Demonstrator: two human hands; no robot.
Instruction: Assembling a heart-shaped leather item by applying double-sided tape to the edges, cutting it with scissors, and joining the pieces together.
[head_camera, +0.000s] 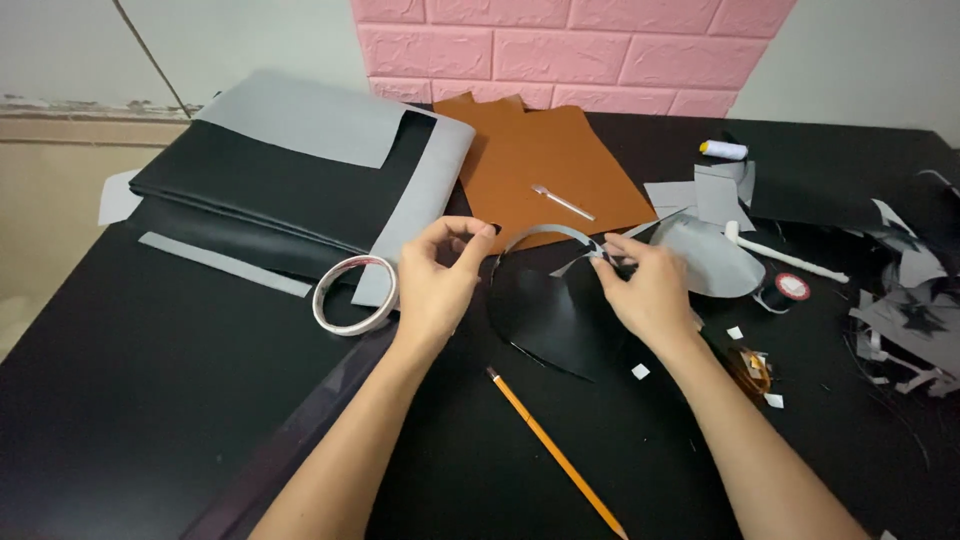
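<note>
home craft bench: leather sheets (560, 165), tape roll (355, 293), offcuts (905, 320).

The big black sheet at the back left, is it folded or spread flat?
Folded: the black sheet lies in stacked layers, its grey underside turned over on top.

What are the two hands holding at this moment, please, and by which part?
Both hold a curved black piece by its grey upper edge: the left hand pinches the left end, the right hand the right end.

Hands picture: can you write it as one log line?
left hand: pinching black curved piece edge | right hand: pinching grey strip | near: tape roll, pencil, brown sheet
</note>
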